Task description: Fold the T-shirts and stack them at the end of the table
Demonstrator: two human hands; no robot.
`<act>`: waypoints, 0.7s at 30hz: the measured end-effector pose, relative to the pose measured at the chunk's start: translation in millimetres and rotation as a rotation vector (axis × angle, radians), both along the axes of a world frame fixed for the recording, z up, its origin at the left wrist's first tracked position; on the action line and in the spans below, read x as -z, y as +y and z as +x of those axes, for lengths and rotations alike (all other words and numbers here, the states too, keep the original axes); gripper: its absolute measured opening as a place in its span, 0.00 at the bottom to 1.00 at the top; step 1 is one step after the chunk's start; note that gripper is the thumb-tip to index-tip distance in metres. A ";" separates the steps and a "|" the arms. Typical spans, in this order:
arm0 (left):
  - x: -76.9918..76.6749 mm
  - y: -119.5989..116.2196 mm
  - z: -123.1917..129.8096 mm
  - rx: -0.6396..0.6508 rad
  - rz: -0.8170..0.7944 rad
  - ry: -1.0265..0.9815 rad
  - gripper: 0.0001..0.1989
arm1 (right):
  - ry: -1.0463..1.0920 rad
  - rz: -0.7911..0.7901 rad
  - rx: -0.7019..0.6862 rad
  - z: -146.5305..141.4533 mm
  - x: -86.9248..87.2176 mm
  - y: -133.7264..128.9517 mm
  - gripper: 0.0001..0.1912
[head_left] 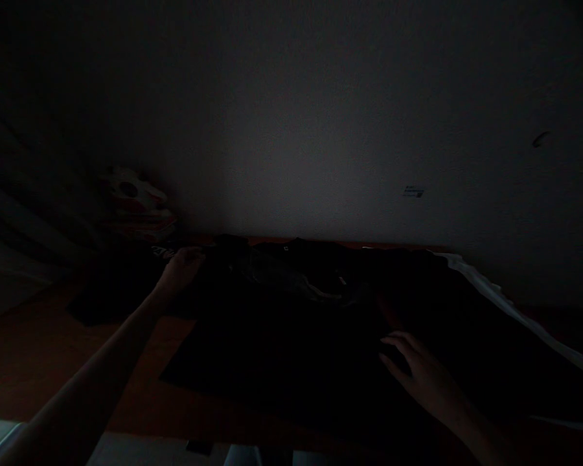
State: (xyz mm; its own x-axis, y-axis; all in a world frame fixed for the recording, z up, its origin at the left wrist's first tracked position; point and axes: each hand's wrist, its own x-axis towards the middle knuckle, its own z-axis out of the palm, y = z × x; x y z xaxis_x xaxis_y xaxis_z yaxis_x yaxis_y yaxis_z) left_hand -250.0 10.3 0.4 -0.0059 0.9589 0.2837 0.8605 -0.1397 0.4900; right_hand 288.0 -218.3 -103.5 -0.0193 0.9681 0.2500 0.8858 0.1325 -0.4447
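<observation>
The picture is very dark. A black garment (282, 343) lies spread over a wooden table (34, 362), and its folds and outline are hard to make out. At its upper left, my left hand (181, 270) has its fingers curled together at the dark cloth, close to some pale lettering (162, 251). Lower right, my right hand (412, 366) rests over the black cloth with thumb and fingers apart. Between the hands, a faintly shiny, crumpled strip (296, 285) lies on the garment; its kind is unclear.
A red and white plush-like object (131, 194) stands at the back left, by pale curtain-like folds (10, 226). Behind the table rises a plain wall (296, 129) with a small label (412, 191). White material (510, 304) edges the dark cloth at right.
</observation>
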 end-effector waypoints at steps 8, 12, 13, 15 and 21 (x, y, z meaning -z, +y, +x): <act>76.3 -130.9 -46.9 0.672 -0.111 0.491 0.42 | -0.107 -0.295 -0.253 36.9 -5.9 -57.1 0.34; 73.9 -138.2 -60.6 0.681 -0.065 0.538 0.34 | -0.099 -0.291 -0.265 33.4 -2.0 -58.6 0.26; 72.7 -135.7 -61.2 0.679 -0.062 0.532 0.30 | -0.084 -0.277 -0.265 30.1 -1.7 -55.3 0.21; 71.8 -131.6 -59.8 0.671 -0.060 0.502 0.23 | -0.037 -0.247 -0.262 22.5 -2.5 -48.3 0.13; 70.6 -146.5 -55.6 0.604 -0.126 0.223 0.20 | 0.171 -0.139 -0.079 16.2 -12.0 -48.7 0.20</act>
